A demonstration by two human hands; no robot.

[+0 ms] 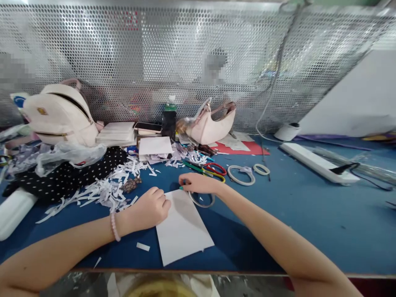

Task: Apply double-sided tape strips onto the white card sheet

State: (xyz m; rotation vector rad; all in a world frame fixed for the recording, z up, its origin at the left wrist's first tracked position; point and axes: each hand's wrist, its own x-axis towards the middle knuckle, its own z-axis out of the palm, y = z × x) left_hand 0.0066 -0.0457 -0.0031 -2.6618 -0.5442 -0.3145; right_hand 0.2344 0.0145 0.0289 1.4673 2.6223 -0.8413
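Note:
A white sheet of paper (184,229) lies slightly turned on the blue table near its front edge. My left hand (151,207), with fingers curled into a closed shape, rests on the sheet's upper left edge; its fingertips are hidden. At the sheet's top edge is my right hand (198,183), its fingers bent down and together; what they pinch is too small to make out. A roll of tape (202,205) lies under and beside my right hand, at the sheet's upper right. Scissors with red and yellow handles (215,171) lie just beyond my right hand.
Paper scraps (108,192) and a dotted black cloth (74,175) cover the left. Behind stand a white backpack (60,113), stacked cards (116,134), a phone (148,127) and a pale bag (213,128). Two tape rolls (241,175) and a white bar (318,163) lie right.

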